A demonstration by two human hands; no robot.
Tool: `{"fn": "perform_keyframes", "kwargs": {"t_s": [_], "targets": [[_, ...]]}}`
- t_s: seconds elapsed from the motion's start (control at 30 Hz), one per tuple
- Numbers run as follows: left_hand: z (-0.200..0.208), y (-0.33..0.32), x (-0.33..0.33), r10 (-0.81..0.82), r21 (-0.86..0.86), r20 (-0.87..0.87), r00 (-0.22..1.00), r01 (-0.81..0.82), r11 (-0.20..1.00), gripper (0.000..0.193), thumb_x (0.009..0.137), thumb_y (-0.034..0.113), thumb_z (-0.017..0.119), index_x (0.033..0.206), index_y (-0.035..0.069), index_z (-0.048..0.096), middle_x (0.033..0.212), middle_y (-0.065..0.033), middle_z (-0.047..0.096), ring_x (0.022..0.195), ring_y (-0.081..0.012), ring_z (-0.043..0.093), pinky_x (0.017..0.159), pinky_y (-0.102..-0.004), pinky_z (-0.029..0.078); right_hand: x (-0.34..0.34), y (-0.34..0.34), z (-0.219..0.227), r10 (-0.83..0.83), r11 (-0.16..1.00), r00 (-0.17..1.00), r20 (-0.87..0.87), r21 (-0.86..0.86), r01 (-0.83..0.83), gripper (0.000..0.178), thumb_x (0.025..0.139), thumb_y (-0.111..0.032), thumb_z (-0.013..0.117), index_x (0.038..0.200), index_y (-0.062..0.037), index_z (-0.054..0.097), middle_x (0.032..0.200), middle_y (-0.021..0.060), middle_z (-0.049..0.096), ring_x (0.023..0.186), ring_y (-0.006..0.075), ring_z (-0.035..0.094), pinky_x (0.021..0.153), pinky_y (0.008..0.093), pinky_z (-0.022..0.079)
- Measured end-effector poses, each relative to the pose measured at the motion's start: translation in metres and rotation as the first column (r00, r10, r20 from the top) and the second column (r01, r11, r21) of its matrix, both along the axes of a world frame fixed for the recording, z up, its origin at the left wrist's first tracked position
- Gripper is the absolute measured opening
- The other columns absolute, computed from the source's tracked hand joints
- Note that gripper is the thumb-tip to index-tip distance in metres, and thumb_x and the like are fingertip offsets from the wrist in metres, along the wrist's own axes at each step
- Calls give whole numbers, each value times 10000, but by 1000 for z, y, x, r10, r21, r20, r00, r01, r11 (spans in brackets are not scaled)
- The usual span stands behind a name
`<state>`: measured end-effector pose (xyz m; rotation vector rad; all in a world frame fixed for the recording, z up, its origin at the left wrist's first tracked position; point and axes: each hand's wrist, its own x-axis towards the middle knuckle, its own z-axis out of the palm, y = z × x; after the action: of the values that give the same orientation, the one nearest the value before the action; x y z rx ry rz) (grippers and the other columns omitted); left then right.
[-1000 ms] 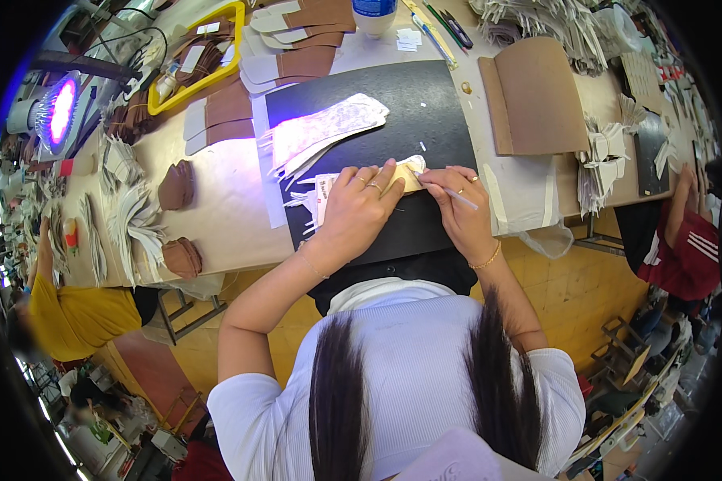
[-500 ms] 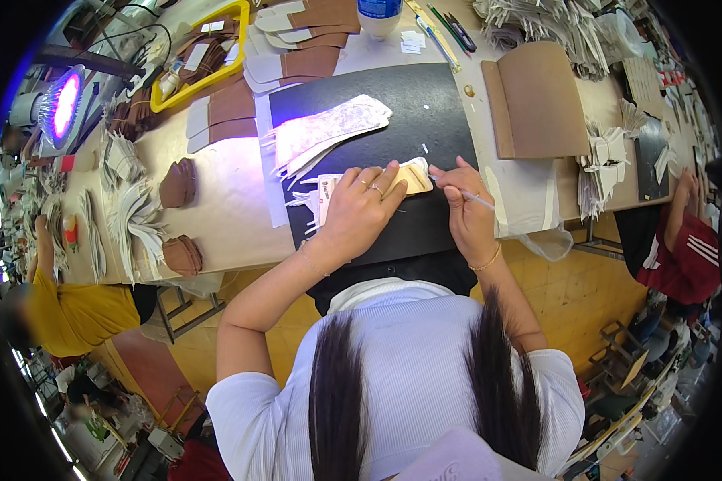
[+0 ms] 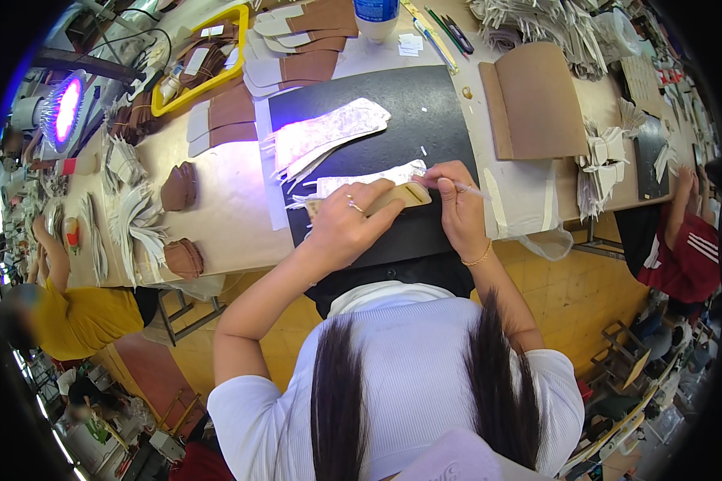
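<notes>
My left hand (image 3: 351, 223) holds a pale yellow template (image 3: 409, 195), its fingers closed over the top and partly hiding it. Just beyond the template lies a white fabric piece (image 3: 353, 181) with frayed-looking strips at its left end. My right hand (image 3: 460, 210) pinches a slim whitish pen-like tool (image 3: 475, 191), and its fingertips are close to the right end of the fabric piece. Farther off, a stack of white patterned pieces (image 3: 333, 132) rests under purple-tinted light. All of these are on a black mat (image 3: 413, 88).
A lit lamp (image 3: 68, 110) and a yellow tray (image 3: 243, 56) of brown pieces stand at left. Brown pieces (image 3: 306, 68) lie in rows beyond the mat. A bottle (image 3: 375, 20), pens (image 3: 455, 32) and a brown folder (image 3: 537, 100) are at the back. Co-workers sit on both sides.
The template has slid toward me off the white piece, uncovering more of it. My left hand has moved with it, and my right hand has shifted slightly left.
</notes>
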<state>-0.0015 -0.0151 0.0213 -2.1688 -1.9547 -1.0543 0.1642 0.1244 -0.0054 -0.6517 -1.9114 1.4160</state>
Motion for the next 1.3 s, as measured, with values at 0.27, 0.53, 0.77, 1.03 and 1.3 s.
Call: {"fn": "perform_keyframes", "kwargs": {"t_s": [0.27,0.53,0.77,1.03,1.3], "targets": [[41,-13,-77,310,-183,-72,948,-318,930,185,834,128,785,1005,98,721,1118,-113,677,870,-279,689,726,-391,559,3,5,-3,24,939,994,105,338,-58,232,1072,-211,510,1039,-30,651,974,111,671,884,248,657,825,332,505],[-18,36,-106,247,-176,175,953,-216,960,171,876,170,770,1035,107,755,1140,-92,694,954,-307,684,820,-388,552,1,3,11,-113,913,993,45,398,86,177,1048,-178,549,1013,-58,674,958,84,696,886,267,635,855,374,453],[-3,15,-54,50,-205,132,990,-22,979,203,830,186,812,1017,108,794,1158,-104,706,982,-274,668,860,-374,551,13,4,-4,-46,993,992,118,110,33,320,1114,-262,421,1108,14,583,1028,108,623,1009,215,698,913,313,535],[-12,19,-12,35,-106,-14,999,-36,994,174,809,178,806,971,116,790,1167,-58,718,984,-252,649,829,-376,510,12,3,-3,-49,998,992,119,45,44,335,1113,-281,430,1102,13,591,1012,92,622,975,216,718,879,290,528],[-15,21,-8,47,-106,-25,999,-49,993,165,811,171,803,969,124,788,1169,-67,723,952,-256,655,804,-376,507,10,0,2,-61,997,995,74,-32,63,347,1109,-287,439,1098,16,606,1002,94,631,943,210,714,868,295,534]]}}
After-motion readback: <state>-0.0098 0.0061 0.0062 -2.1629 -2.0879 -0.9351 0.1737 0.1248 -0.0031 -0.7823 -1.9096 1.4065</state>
